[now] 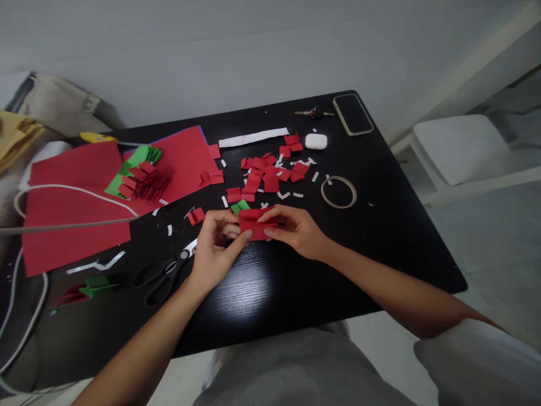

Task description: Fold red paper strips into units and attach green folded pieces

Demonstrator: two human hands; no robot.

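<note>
Between my two hands is a piece of folded red paper (256, 223), held above the black table. My left hand (215, 245) pinches its left end, thumb in front. On the other end, the thumb and fingers of my right hand (298, 230) are closed along the fold. Just behind lies a small green paper piece (240, 206), partly covered by the red one. Several small folded red pieces (270, 179) are scattered farther back among white paper scraps (284, 195). Black-handled scissors (167, 270) rest beside my left hand, their blades partly hidden by it.
Large red sheets (76, 208) cover the table's left side, with a stack of folded red and green pieces (146, 175) on top. A white cable (80, 190) crosses them. A ring (338, 192), white case (316, 141), keys (313, 113) and phone (353, 114) lie at the right.
</note>
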